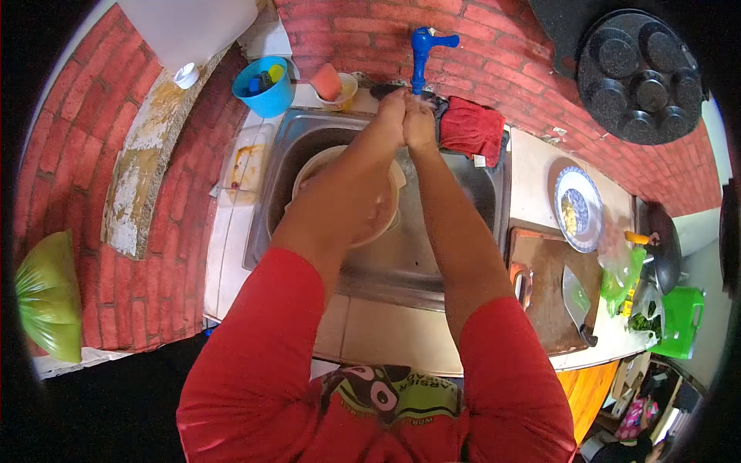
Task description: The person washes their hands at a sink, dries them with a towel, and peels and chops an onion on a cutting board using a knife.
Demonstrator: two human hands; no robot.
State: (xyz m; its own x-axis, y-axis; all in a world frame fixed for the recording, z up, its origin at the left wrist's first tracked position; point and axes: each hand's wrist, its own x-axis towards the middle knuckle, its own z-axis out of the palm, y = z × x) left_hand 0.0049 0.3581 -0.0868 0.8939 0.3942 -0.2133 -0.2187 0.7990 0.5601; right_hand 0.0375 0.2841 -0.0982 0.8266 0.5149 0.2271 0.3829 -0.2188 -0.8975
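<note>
My left hand (392, 110) and my right hand (419, 123) press together just below the blue faucet (421, 55). Their fingers look curled against each other, and whatever may be between them is hidden. Under my left forearm, a pale round basin (392, 224) sits in the left part of the steel sink (432, 266). My forearm covers much of it, and its contents are unclear. Right of my hands, a red cloth (471, 130) lies on the sink's back edge over something dark.
A blue tub (266, 89) and a clear container (245, 174) stand left. At right are a patterned plate (579, 208), a knife (576, 299) on a brown board (548, 270) and a green box (682, 322). A dark molded pan (641, 77) hangs on the brick wall.
</note>
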